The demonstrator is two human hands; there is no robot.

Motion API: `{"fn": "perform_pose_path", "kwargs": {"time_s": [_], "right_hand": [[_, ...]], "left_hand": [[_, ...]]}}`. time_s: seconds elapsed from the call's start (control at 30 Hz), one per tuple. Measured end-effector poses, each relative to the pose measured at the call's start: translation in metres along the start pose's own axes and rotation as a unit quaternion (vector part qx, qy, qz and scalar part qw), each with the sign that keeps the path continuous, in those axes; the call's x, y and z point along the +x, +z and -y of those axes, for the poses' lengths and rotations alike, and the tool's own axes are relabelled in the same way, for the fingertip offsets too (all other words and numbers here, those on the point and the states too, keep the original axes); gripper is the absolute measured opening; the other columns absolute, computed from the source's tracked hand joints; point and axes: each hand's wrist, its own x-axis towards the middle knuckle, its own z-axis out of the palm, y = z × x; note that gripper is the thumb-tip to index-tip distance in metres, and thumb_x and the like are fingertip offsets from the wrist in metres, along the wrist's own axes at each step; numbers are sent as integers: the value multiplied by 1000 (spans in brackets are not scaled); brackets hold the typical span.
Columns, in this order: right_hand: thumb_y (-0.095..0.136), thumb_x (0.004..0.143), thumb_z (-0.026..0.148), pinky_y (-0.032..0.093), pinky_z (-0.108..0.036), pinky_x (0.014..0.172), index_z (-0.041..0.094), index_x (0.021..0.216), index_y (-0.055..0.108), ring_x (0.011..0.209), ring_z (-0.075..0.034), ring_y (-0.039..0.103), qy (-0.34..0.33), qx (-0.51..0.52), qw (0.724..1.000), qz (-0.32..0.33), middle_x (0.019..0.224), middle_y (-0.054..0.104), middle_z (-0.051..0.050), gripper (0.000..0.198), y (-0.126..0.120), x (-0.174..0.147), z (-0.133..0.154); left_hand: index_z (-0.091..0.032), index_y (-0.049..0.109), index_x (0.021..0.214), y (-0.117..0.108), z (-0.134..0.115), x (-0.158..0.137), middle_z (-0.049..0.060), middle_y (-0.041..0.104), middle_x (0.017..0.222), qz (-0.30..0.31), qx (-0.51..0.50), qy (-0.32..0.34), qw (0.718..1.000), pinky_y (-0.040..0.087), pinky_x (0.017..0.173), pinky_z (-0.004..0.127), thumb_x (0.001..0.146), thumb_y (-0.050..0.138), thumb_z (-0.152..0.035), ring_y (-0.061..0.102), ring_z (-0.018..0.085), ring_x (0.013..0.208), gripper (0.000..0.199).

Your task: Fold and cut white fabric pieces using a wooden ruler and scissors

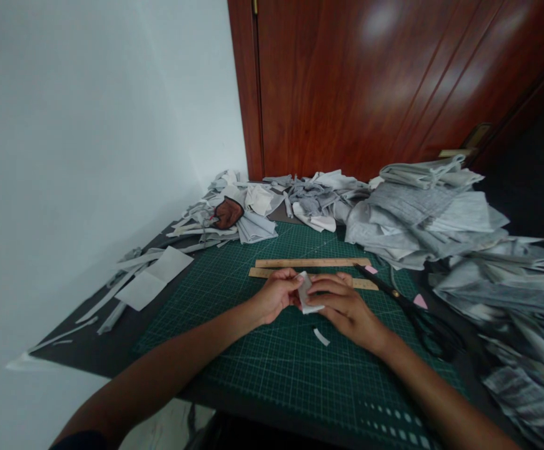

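Between my two hands is a small folded piece of white fabric [305, 292], held a little above the green cutting mat [272, 356]. My left hand [278, 295] pinches its left edge between thumb and fingers. On the other side, my right hand [346, 309] has its fingers bent over the piece's right edge. Two wooden rulers lie just behind the hands: the far ruler [309, 263] shows almost whole, while the near ruler [365, 284] is partly covered by my fingers. A short curved white scrap [321, 337] rests on the mat below them.
Black scissors [405, 303] lie right of my right hand, near a pink chalk piece [420, 302]. Grey fabric piles [421, 219] cover the back and right. At the left are white sheets [154, 278] and strips. A brown mesh item [228, 213] sits among scraps before the wooden door [346, 87].
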Motion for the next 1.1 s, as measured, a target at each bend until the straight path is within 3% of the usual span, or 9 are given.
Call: {"fn": "perform_pose_path", "kwargs": {"time_s": [0.17,0.3,0.47,0.57,0.73,0.93,1.1], "right_hand": [[57,104,26,46,-40,89,32,114,73,100,-23,66,30,29,999,-16,104,76,-2,20,5,4,1],[64,100,27,46,-41,87,31,109,75,93,-24,67,115,1,991,-68,100,78,-1,14,16,4,1],[72,90,27,48,-42,86,26,100,71,86,-25,67,243,38,955,-165,90,75,-2,10,27,2,1],[73,88,28,50,-41,82,25,106,67,85,-25,67,281,107,937,-176,88,73,-2,20,29,2,-2],[73,87,29,50,-43,85,24,121,64,84,-25,67,292,105,937,-163,85,70,-1,35,29,0,-8],[73,90,31,47,-46,89,24,125,63,88,-27,68,275,39,947,-160,88,73,-2,37,27,-2,-8],[72,91,31,44,-51,93,25,120,65,90,-29,69,252,-33,949,-184,88,76,-3,30,27,-2,-3]], "left_hand": [[-14,62,73,4,4,-3,0,66,68,-21,25,35,999,51,57,22,62,94,-46,63,12,61,46],[-13,70,74,7,10,-3,2,71,72,-32,45,75,996,53,63,22,64,94,-43,66,12,66,40],[-12,77,80,7,11,-4,5,75,79,-19,66,72,995,56,70,27,62,95,-33,69,16,70,33],[-12,79,86,6,10,-4,7,77,83,-6,72,65,995,58,74,31,67,92,-40,71,18,73,36],[-11,80,86,4,12,-4,9,78,83,15,117,81,990,58,74,30,76,84,-56,71,19,75,46],[-12,81,93,2,12,-6,11,79,88,21,138,99,985,58,79,32,82,77,-61,73,21,81,51],[-17,82,98,7,9,-11,10,81,102,33,176,144,973,56,89,33,75,88,-42,75,24,93,35]]}}
